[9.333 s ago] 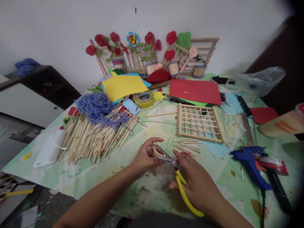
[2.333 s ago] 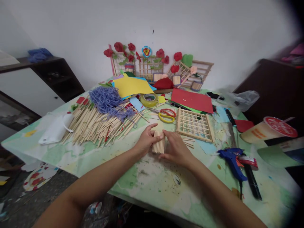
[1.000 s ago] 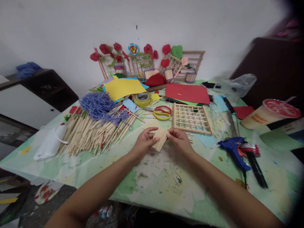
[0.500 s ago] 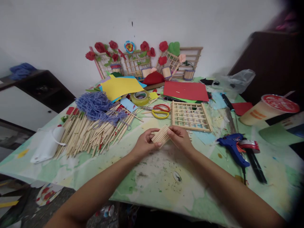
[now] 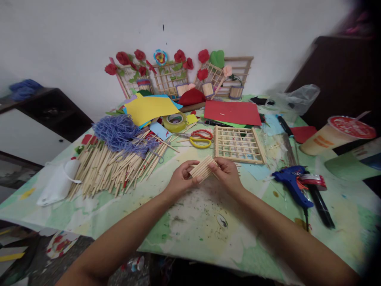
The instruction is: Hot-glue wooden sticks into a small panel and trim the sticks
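A small panel of short wooden sticks, laid side by side, is held slanted above the table's middle. My left hand grips its left end, with the thumb along the lower edge. On its right end the fingers of my right hand are closed, the thumb on top. Just behind my right hand lies a wooden stick lattice. Scissors with red and yellow handles rest behind the panel. A big pile of loose sticks lies to the left, under tangled blue yarn.
A blue glue gun and a drink cup stand at the right. Yellow paper, red paper and tape lie behind. Lattices with paper flowers lean on the wall. A white glue gun or similar object is at left.
The view has shifted slightly. My right thumb and fingers have moved a little on the stick panel, which both hands still hold in nearly the same place.
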